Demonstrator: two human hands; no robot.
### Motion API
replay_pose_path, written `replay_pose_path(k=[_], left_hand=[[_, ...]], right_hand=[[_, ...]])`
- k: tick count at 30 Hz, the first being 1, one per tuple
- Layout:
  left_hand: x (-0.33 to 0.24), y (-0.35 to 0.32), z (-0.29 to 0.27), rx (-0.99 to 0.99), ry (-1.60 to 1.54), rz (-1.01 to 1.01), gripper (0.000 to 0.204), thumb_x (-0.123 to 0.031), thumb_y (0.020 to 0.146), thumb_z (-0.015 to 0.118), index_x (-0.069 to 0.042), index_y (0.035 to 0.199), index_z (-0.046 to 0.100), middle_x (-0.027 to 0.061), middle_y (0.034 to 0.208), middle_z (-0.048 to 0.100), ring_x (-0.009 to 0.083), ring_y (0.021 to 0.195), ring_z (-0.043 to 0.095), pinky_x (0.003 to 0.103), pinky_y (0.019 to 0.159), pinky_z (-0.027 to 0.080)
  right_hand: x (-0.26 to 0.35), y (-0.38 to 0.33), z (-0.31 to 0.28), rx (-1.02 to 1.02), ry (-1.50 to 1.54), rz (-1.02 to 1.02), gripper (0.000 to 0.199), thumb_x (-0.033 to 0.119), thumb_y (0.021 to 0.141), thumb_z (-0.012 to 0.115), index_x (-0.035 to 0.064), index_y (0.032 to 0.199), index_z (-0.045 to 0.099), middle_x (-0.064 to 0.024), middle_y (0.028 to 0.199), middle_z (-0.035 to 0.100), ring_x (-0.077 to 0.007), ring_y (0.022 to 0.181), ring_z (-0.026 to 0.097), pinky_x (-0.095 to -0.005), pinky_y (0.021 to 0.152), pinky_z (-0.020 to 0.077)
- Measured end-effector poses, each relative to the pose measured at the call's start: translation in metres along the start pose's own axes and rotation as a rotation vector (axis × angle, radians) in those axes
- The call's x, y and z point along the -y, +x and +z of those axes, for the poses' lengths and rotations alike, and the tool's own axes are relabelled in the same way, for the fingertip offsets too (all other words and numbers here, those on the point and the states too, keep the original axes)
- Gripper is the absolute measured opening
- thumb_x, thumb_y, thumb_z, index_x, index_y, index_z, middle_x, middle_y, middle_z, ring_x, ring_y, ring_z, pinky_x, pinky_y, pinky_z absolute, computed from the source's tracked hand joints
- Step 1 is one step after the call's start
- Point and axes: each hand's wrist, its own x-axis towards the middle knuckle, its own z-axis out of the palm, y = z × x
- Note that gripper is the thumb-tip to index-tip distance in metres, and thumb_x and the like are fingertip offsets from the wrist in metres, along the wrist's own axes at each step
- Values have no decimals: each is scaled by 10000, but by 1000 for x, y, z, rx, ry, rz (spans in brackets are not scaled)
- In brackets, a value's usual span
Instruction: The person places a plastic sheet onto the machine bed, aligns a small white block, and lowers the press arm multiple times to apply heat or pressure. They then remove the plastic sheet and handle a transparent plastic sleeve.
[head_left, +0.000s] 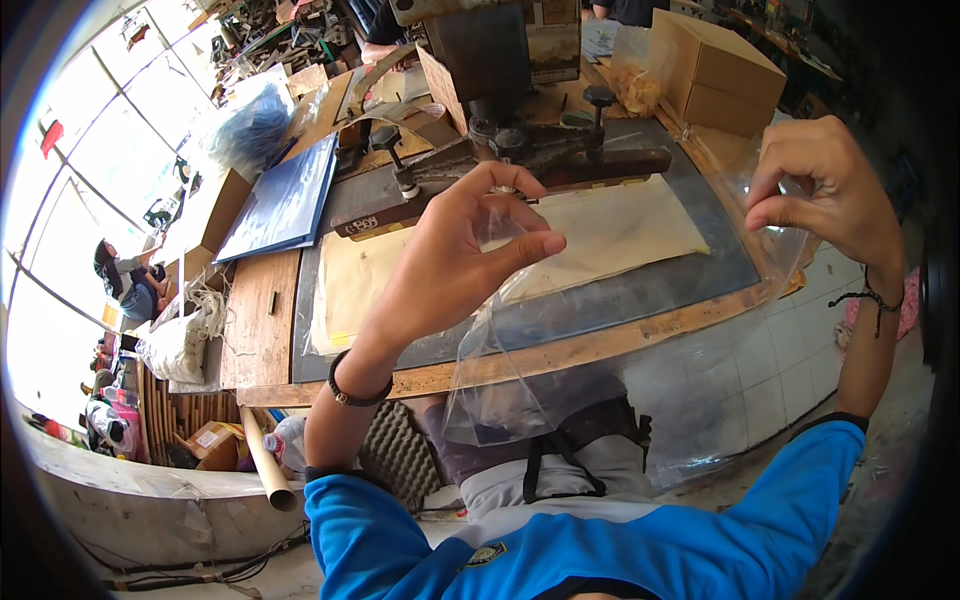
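Note:
A thin clear plastic sheet stretches between my hands and droops below the table edge over my lap. My left hand grips its left side with curled fingers, the thumb pointing right, over pale yellow paper. At the right, raised past the table's corner, my right hand has its fingers and thumb curled around the other side. Through the film I see the table edge and floor tiles. Beyond my hands, a dark metal clamp bar with black knobs crosses the paper, below a heavy machine head.
A dark flat plate lies under the paper on the wooden table. Blue-edged sheets and bundled plastic are at the left. A cardboard box stands at the back right. White string hangs at the left corner.

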Motion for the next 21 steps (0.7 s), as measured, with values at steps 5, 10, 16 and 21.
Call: replay_pose_path(k=[5, 10, 16, 21], left_hand=[[1, -7, -6, -21, -74, -50, 396, -84, 872, 801, 18, 1206, 614, 96, 932, 757, 111, 917, 705, 247, 858, 540], [12, -9, -7, 18, -223, -160, 413, -31, 857, 794, 33, 1236, 641, 128, 980, 766, 136, 940, 726, 261, 867, 564], [12, -24, -7, -120, -24, -75, 396, -5, 841, 796, 50, 1205, 648, 140, 961, 766, 161, 925, 741, 254, 831, 589], [5, -24, -9, -97, -51, -102, 355, 5, 850, 783, 71, 1177, 663, 156, 983, 765, 172, 943, 741, 262, 846, 593]], right_hand=[[-10, -7, 2, 54, 35, 177, 170, 149, 754, 851, 35, 751, 726, -10, 662, 651, -82, 565, 518, -270, 527, 344], [-14, -16, 1, 34, 30, 156, 153, 122, 756, 845, 29, 756, 723, -28, 691, 683, -88, 589, 572, -255, 554, 394], [-33, -15, 26, 70, 263, 308, 130, 62, 752, 833, 16, 794, 719, -67, 754, 724, -131, 717, 687, -252, 694, 518], [-32, -26, 24, 77, 241, 409, 134, 47, 762, 832, -1, 815, 718, -58, 766, 722, -114, 715, 671, -251, 698, 515]])
